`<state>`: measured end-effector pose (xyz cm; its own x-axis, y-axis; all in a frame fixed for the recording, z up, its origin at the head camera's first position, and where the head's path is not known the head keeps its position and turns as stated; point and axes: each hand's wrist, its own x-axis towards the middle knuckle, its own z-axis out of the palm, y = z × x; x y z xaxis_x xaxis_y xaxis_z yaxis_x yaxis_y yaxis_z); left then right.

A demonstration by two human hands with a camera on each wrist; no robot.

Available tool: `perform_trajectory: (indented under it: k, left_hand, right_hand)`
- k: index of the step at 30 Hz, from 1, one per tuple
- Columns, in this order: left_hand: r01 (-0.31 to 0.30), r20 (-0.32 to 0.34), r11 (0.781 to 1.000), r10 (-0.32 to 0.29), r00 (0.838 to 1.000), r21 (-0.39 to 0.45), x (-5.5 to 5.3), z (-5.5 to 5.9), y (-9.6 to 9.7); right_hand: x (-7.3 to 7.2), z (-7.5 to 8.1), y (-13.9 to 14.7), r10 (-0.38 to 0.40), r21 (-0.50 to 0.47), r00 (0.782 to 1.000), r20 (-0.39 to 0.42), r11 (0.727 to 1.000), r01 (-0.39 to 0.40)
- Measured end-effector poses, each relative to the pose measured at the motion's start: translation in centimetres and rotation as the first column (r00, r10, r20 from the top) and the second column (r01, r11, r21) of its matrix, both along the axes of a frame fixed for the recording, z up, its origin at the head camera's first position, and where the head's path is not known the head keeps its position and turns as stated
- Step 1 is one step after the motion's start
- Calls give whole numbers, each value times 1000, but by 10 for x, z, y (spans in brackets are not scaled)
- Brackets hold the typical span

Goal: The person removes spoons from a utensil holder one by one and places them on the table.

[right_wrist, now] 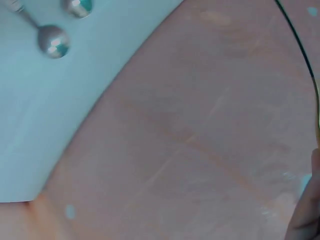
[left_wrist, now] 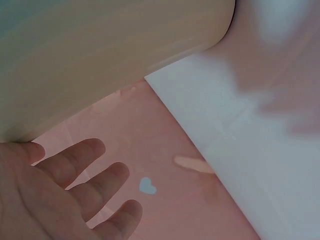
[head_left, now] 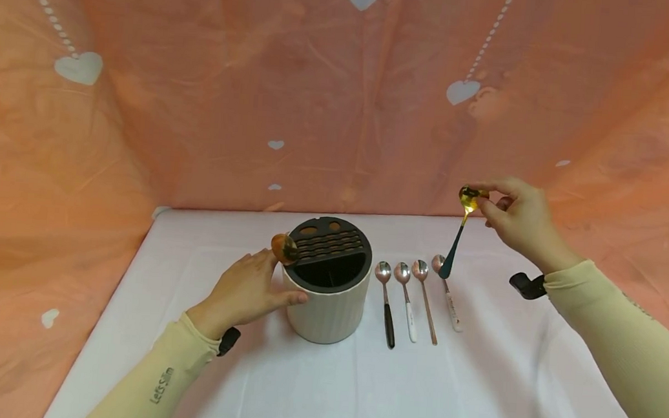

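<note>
My right hand pinches a gold spoon by its bowl, up above the right side of the table. Its dark green handle hangs down and shows as a thin strip in the right wrist view. Beside the white ribbed utensil holder is my left hand, thumb toward the holder's front and fingers along its left side. In the left wrist view several fingers of that hand are spread and fairly straight. An amber-gold spoon bowl shows at the holder's left rim, its lower part hidden.
Right of the holder lie several spoons in a row: a black-handled spoon, a white-handled spoon, a metal spoon and a patterned-handle spoon. A white cloth covers the table. Pink drapes surround it.
</note>
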<state>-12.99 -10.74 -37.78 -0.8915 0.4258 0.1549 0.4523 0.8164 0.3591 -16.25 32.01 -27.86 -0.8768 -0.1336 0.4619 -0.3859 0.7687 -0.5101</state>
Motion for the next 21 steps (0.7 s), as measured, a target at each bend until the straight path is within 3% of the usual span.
perform_trajectory:
  k: [8, 21]
  left_hand:
    - [12, -18, 1000, -12, 1000, 12, 0, -3, 3]
    - [10, -12, 1000, -10, 1000, 2, -1, -3, 2]
  right_hand:
    - [-3, -23, 34, -64, -5, 977, 204, 998, 66]
    - [-12, -68, 63, 1, 35, 908, 419, 999, -17]
